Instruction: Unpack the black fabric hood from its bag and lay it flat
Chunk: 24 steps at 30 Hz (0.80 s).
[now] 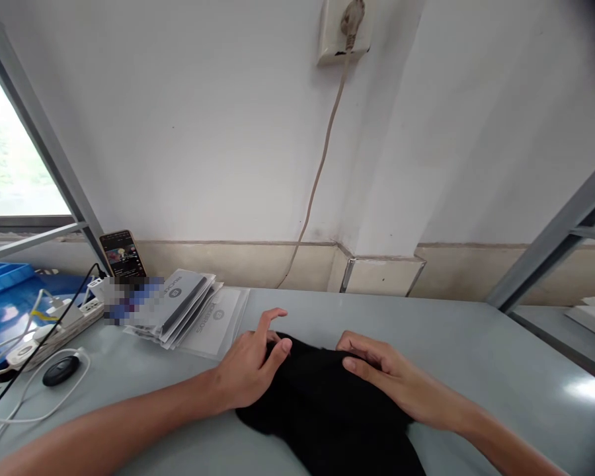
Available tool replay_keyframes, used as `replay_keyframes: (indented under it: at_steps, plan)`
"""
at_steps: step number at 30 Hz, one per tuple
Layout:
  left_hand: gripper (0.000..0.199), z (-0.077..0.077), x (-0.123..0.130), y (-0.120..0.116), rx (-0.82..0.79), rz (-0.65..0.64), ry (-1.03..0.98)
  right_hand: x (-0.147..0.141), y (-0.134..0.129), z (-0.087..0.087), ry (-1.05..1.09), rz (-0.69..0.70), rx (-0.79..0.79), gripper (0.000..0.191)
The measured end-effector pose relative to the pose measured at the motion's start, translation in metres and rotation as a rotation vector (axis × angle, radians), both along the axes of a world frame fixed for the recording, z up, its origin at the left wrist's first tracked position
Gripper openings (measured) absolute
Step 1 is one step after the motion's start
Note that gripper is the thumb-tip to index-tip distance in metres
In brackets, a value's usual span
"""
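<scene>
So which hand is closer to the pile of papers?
Left. The left hand rests on the black cloth right beside the papers; the right hand is farther along the cloth.

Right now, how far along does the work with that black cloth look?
Early, by the look of it. The black cloth lies bunched on the grey table, not flat or neatly folded. In hand: the left hand and right hand both pinch its far edge. Left: the cloth's near part is rumpled, running out of view. The stack of plastic sleeves lies apart, untouched.

Both hands, left (248, 370) & right (384, 377), pinching black cloth (327, 410) on grey table (476, 357).
</scene>
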<state>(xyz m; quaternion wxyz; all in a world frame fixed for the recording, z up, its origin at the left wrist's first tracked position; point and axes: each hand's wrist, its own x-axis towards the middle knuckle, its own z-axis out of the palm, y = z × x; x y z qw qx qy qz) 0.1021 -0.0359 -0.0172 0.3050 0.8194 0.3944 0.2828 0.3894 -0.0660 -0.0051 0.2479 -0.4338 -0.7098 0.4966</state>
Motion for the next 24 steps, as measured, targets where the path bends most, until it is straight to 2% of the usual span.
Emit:
replay_keyframes:
  at_steps: [2, 3, 5, 7, 9, 10, 12, 14, 16, 20, 22, 24]
  plan:
    - [0.047, 0.002, -0.001, -0.002, 0.014, -0.030, -0.025, 0.003, 0.003, 0.002, 0.161, 0.013, -0.189, 0.040]
    - [0.045, 0.001, -0.001, -0.002, 0.040, -0.022, -0.042, 0.005, 0.007, 0.000, 0.217, -0.052, -0.243, 0.039]
    - [0.040, -0.002, -0.001, -0.001, 0.122, 0.015, -0.052, 0.011, 0.019, -0.006, 0.278, -0.360, -0.231, 0.037]
    - [0.032, -0.005, -0.001, 0.000, 0.243, -0.009, -0.014, 0.019, 0.035, -0.017, 0.245, -0.761, -0.089, 0.040]
    - [0.021, -0.007, -0.001, 0.001, 0.398, -0.156, 0.051, 0.028, 0.048, -0.027, 0.184, -0.949, 0.150, 0.038]
    - [0.019, -0.007, -0.001, 0.001, 0.467, -0.264, 0.085, 0.032, 0.052, -0.031, 0.122, -0.971, 0.255, 0.037]
    - [0.021, -0.007, 0.000, 0.003, 0.530, -0.467, 0.156, 0.037, 0.055, -0.035, 0.043, -0.946, 0.406, 0.036]
    - [0.024, -0.008, 0.000, 0.004, 0.524, -0.536, 0.228, 0.037, 0.050, -0.032, 0.015, -0.840, 0.425, 0.033]
    - [0.022, -0.011, 0.001, 0.005, 0.517, -0.462, 0.281, 0.031, 0.041, -0.026, -0.003, -0.682, 0.337, 0.035]
    - [0.016, -0.018, 0.002, 0.008, 0.516, -0.119, 0.372, 0.017, 0.026, -0.017, -0.067, -0.353, 0.179, 0.045]
    - [0.014, -0.019, 0.002, 0.009, 0.555, 0.031, 0.403, 0.016, 0.025, -0.020, -0.133, -0.269, 0.227, 0.043]
    - [0.015, -0.018, 0.002, 0.010, 0.613, 0.059, 0.398, 0.019, 0.029, -0.029, -0.279, -0.258, 0.363, 0.043]
